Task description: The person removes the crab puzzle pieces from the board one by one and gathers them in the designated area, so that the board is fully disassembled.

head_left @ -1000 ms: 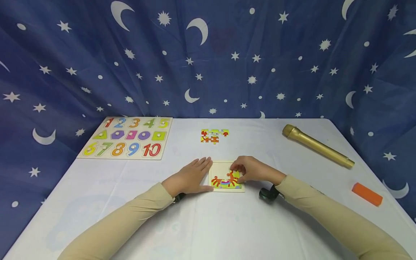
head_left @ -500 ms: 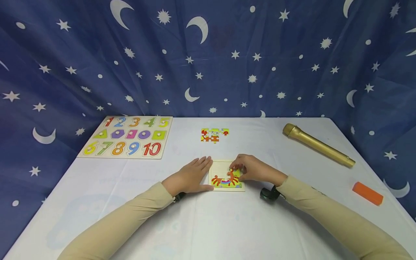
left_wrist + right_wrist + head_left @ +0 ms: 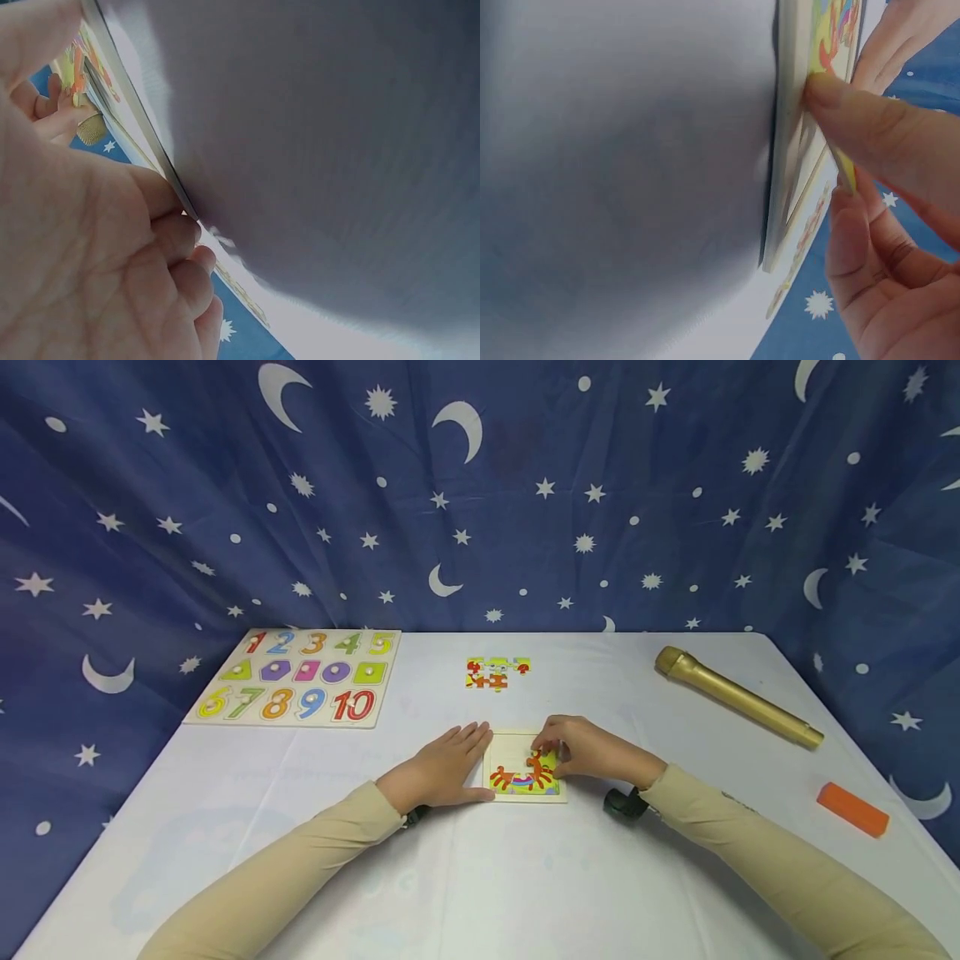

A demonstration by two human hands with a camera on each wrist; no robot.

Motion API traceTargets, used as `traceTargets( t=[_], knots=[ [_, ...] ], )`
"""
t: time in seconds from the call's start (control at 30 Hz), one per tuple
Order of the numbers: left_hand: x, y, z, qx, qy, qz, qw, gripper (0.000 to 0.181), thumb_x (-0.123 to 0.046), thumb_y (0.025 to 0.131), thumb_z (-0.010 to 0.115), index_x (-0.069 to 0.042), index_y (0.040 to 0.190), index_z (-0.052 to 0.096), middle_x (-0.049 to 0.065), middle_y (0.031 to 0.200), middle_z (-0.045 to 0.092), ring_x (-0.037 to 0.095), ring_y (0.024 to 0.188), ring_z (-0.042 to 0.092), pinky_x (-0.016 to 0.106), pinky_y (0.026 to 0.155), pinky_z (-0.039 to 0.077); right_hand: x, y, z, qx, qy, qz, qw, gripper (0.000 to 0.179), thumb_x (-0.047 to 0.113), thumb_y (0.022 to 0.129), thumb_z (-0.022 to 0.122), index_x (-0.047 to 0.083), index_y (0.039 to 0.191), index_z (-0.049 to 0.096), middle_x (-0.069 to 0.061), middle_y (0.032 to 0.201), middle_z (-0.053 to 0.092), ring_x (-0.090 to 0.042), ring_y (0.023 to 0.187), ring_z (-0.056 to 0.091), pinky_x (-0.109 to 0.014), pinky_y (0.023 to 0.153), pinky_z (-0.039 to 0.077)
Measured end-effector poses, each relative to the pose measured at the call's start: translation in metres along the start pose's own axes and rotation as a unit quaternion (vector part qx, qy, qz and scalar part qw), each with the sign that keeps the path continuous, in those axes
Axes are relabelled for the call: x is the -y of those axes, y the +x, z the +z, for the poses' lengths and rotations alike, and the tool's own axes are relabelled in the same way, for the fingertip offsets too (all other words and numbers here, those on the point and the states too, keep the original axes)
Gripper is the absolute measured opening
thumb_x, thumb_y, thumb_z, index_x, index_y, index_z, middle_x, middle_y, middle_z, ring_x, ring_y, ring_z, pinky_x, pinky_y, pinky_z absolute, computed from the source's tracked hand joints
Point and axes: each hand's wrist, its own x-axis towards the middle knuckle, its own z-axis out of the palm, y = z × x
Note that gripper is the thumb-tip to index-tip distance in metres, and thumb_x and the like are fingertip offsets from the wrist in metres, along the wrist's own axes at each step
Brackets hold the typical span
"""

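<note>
Puzzle tray (image 3: pixel 504 749) near-centre on table (image 3: pixel 480 877). Right hand (image 3: pixel 592 750) fingers pinch a puzzle piece (image 3: pixel 542 762) into it; left hand (image 3: pixel 438 768) flat, fingers straight, steadying tray's left edge. Approx. half filled; loose pieces (image 3: pixel 497 672) lie farther back.

Both arms reach forward in tan sleeves. The left hand (image 3: pixel 438 768) lies flat with straight fingers. The right hand (image 3: pixel 592 749) curls, its thumb and fingers (image 3: pixel 870 127) pinching together.

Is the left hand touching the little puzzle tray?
Touching. In the left wrist view the fingertips of the left hand press against the edge of the puzzle tray; the head view shows that hand flat beside the tray's left edge.
</note>
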Motion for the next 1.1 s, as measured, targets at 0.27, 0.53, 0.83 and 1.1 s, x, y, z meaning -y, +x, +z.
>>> traceTargets(
  t=[0.27, 0.53, 0.83, 1.1],
  knots=[
    [-0.001, -0.001, -0.002, -0.002, 0.006, 0.001, 1.0000, 0.091, -0.065, 0.089, 0.042, -0.005, 0.151, 0.015, 0.010, 0.159, 0.013, 0.023, 0.147, 0.013, 0.036, 0.121, 0.014, -0.003, -0.001, -0.004, 0.008, -0.008, -0.025, 0.9996, 0.037, 0.006, 0.070, 0.080, 0.005, 0.106, 0.070, -0.002, 0.092, 0.063, -0.010, 0.075, 0.053, -0.019, 0.063, 0.048],
    [-0.001, -0.001, -0.001, -0.004, 0.013, 0.005, 0.9999, 0.090, -0.065, 0.089, 0.042, -0.004, 0.151, 0.015, 0.010, 0.159, 0.013, 0.022, 0.147, 0.013, 0.036, 0.121, 0.015, -0.019, 0.005, -0.012, -0.016, 0.037, -0.026, 0.9988, 0.038, 0.009, 0.072, 0.080, 0.005, 0.108, 0.069, -0.003, 0.094, 0.065, -0.012, 0.081, 0.057, -0.024, 0.068, 0.053],
    [0.000, -0.004, -0.002, -0.001, 0.010, 0.000, 0.9999, 0.090, -0.065, 0.089, 0.041, -0.005, 0.151, 0.015, 0.009, 0.159, 0.013, 0.022, 0.147, 0.013, 0.036, 0.121, 0.014, -0.048, 0.049, -0.035, -0.071, 0.059, 0.023, 0.9955, 0.035, 0.006, 0.075, 0.077, 0.002, 0.109, 0.069, -0.013, 0.103, 0.068, -0.025, 0.093, 0.062, -0.035, 0.078, 0.056],
    [-0.001, -0.004, -0.002, 0.000, 0.010, 0.004, 0.9999, 0.090, -0.065, 0.089, 0.040, -0.005, 0.151, 0.014, 0.009, 0.159, 0.013, 0.022, 0.147, 0.013, 0.037, 0.121, 0.015, -0.067, 0.086, -0.036, -0.089, 0.067, 0.059, 0.9920, 0.034, 0.003, 0.075, 0.076, 0.002, 0.107, 0.068, -0.014, 0.104, 0.069, -0.026, 0.097, 0.062, -0.036, 0.084, 0.055]
  ],
)
